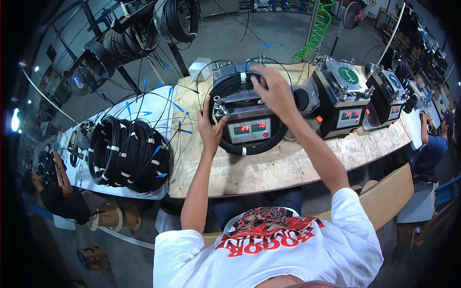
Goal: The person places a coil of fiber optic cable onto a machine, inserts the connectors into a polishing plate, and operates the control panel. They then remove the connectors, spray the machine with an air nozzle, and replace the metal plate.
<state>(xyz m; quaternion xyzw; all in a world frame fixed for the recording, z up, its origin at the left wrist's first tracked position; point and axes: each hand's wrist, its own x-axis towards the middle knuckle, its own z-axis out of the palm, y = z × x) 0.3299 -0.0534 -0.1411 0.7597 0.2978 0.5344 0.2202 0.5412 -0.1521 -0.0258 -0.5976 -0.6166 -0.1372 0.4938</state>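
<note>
A coil of black cable [244, 150] with white tape bands lies around a small machine [249, 131] with a red digital display. My left hand [211, 130] is closed on the coil's left side, its thumb beside a metal knob [219, 104] on the machine. Over the far right part of the coil, my right hand [274, 90] is raised with bent fingers; what they hold, if anything, is hidden. Thin cable ends with blue tips [235, 68] stand at metal clamps behind the coil.
Several taped black coils [127, 153] lie on the white table at left, loose blue-tipped ends around them. Two similar machines [342, 103] [391, 96] stand to the right on the wooden bench [249, 175]. A white box [200, 68] sits behind. Other people work at both sides.
</note>
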